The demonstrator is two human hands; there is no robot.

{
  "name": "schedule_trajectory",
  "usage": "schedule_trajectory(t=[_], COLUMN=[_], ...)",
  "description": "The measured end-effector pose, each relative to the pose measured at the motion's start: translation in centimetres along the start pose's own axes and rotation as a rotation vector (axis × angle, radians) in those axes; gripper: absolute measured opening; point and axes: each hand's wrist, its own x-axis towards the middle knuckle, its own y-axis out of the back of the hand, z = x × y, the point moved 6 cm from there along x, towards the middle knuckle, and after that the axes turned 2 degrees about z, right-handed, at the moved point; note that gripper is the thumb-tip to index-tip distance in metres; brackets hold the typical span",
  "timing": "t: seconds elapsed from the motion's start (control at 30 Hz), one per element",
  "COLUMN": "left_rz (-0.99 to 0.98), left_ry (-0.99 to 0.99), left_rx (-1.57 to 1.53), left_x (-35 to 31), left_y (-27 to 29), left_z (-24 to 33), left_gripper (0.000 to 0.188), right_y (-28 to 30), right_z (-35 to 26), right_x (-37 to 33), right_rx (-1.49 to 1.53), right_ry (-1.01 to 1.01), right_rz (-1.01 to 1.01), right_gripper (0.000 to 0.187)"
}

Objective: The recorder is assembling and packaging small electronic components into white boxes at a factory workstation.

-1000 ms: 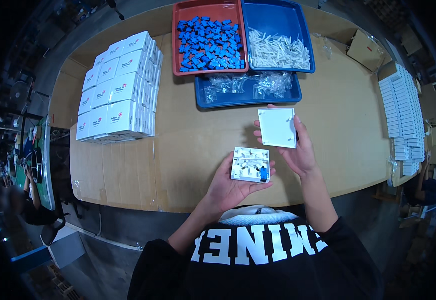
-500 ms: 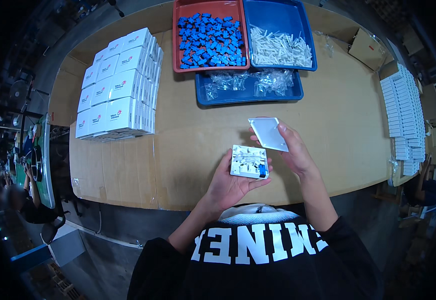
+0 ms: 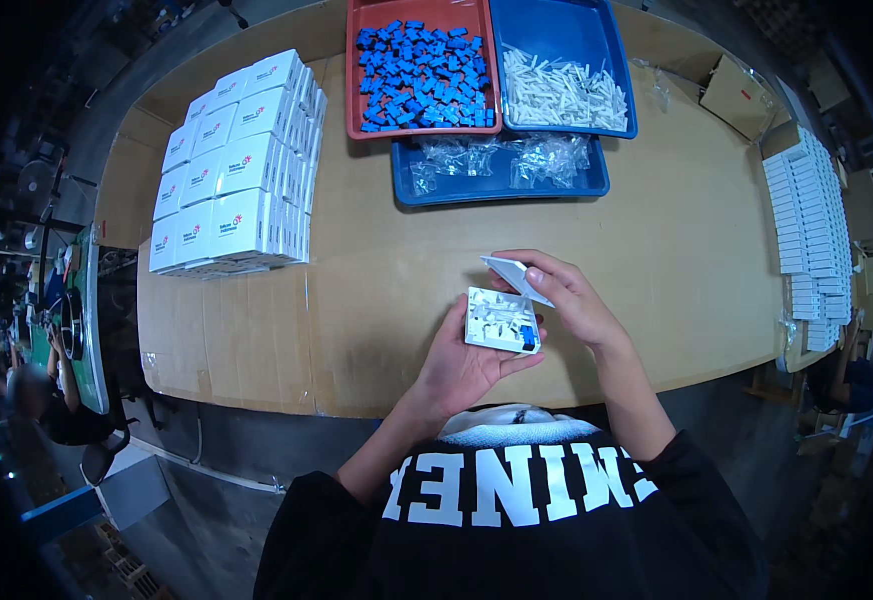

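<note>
My left hand (image 3: 454,365) is closed round a square white plastic box base (image 3: 502,322), its inside facing up. White fittings lie in the base, and a blue connector (image 3: 529,337) sits at its right side. In my right hand (image 3: 569,295) is a matching white cover (image 3: 515,274), gripped by its edge and tilted just above the far edge of the base. Fingers hide part of the cover, and I cannot tell whether it touches the base.
A red tray (image 3: 355,95) of blue connectors and a blue tray (image 3: 552,30) of white sticks stand at the back, over another blue tray (image 3: 502,193) of clear bags. Stacked white boxes (image 3: 242,165) stand left; more white cases (image 3: 807,230) are piled right. A person (image 3: 57,395) sits far left.
My right hand has brought the cover down and left toward the base and tipped it to a steeper angle. The left hand and base have barely moved.
</note>
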Motion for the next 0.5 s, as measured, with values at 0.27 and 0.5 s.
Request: schedule_trajectory(t=[0.27,0.5], left_rz=[0.046,0.092], left_ry=[-0.012,-0.03], left_rx=[0.018,0.073], left_x=[0.17,0.0], left_y=[0.37,0.14], left_z=[-0.08,-0.17], left_gripper=[0.061,0.057], right_y=[-0.09,-0.59], right_z=[0.45,-0.21], right_x=[-0.26,-0.55], right_rx=[-0.082,-0.259], right_ry=[-0.032,0.057], right_rz=[-0.023,-0.12], right_gripper=[0.037,0.039])
